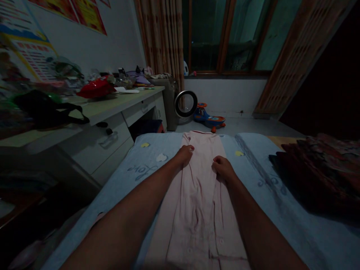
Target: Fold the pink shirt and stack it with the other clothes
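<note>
A long pale pink garment with buttons (197,187) lies stretched lengthwise over the light blue bedspread (157,172). Its far end, with a dark piping line, reaches the bed's far edge. My left hand (185,155) is closed on the garment's left edge, thumb and fingers pinched together. Across from it, my right hand (223,168) pinches the right edge of the same cloth. Between the hands the fabric shows soft creases. Toward me, a few buttons and a dark trim line show on the cloth.
Dark folded clothes (317,172) are stacked on the bed's right side. Along the left runs a cluttered desk (112,105) with a red bag (97,88) and a black bag (47,108). Beyond the bed are a washing machine's open door (186,104) and a blue ride-on toy (208,118).
</note>
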A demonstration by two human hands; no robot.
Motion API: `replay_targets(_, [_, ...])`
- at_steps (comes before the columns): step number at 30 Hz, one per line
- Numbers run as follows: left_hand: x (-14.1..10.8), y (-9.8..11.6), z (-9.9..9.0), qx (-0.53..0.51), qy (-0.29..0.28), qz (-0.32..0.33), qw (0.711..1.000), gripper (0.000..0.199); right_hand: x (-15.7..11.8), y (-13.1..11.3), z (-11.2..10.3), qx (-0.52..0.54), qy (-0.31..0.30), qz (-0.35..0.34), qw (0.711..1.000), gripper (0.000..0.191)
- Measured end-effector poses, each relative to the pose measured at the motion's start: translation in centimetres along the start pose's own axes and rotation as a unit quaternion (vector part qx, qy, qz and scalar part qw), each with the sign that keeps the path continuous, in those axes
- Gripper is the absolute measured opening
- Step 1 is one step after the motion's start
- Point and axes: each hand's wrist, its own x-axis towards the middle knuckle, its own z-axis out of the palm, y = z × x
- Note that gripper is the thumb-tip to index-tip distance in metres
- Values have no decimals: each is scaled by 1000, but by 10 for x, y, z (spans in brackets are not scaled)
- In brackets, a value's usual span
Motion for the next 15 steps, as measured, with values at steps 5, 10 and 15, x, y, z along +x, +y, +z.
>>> replay_targets(5, [50, 8, 6, -35, 10, -4, 999, 35, -9, 4, 3, 10, 26, -28, 999, 13])
replay_targets(10, [89, 9, 9, -81, 28, -27, 996, 35, -10, 3, 2, 28, 22, -21, 999, 13])
replay_targets(15, [113, 5, 10, -116, 19, -41, 992, 28, -5, 9, 4, 103, -5, 15, 995, 23])
